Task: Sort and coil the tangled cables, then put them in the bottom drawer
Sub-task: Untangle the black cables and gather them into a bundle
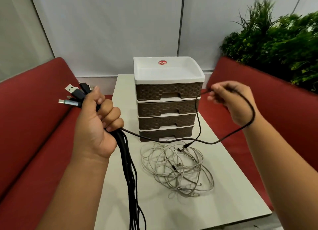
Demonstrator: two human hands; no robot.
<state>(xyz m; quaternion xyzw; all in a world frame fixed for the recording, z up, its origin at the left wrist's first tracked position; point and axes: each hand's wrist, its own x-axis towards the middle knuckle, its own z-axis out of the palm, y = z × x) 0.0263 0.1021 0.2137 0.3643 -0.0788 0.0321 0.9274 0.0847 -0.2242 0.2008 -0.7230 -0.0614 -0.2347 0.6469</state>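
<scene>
A: How are the hands occupied?

B: A bundle of thin black cables [128, 162] is clenched in the left hand [96, 124], at nine o'clock from the white-and-brown woven-pattern plastic drawer unit [167, 99]; metal USB plugs [72, 92] are fanned out above the fist. One black cable [172, 141] is pinched between fingertips of the right hand [232, 100], at three o'clock, and is draped in a loop over the wrist.

A: And the rest?

B: A tangled heap of thin white cables [177, 167] is left on the pale rectangular table [232, 178], at six o'clock from the unit. The bottom drawer [166, 133] is seen closed.

A: How will they handle?

B: Light, limp and springy behaviour is expected; snagging is likely. Each cable is best taken near a plug, then coiled.
</scene>
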